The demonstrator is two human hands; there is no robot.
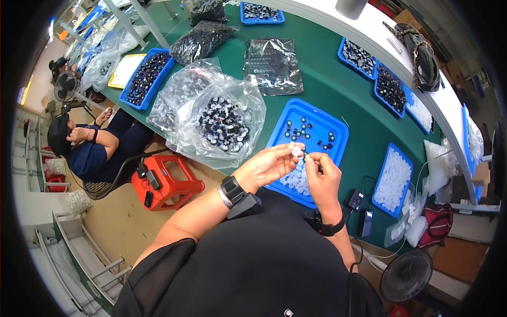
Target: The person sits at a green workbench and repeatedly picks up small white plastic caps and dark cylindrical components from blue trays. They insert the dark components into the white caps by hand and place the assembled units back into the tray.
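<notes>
My left hand (266, 166) is closed, palm turned up, with a small white round disc (297, 151) between the thumb and fingertips. Just right of it, my right hand (325, 177) is pinched; whatever its fingertips hold is too small to make out. Both hands are over the near part of a blue tray (338, 127). Inside that tray, several small dark shiny round pieces (303, 127) lie spread toward the far side. A pile of translucent white discs (296, 182) lies at its near end, partly covered by my hands.
Left of the tray sits an open clear bag (224, 124) of dark and clear pieces. A blue tray of white pieces (392, 179) stands right, near black adapters (355, 199). A black plastic sheet (273, 66) lies beyond. Another person (95, 142) sits left, near a red stool (166, 179).
</notes>
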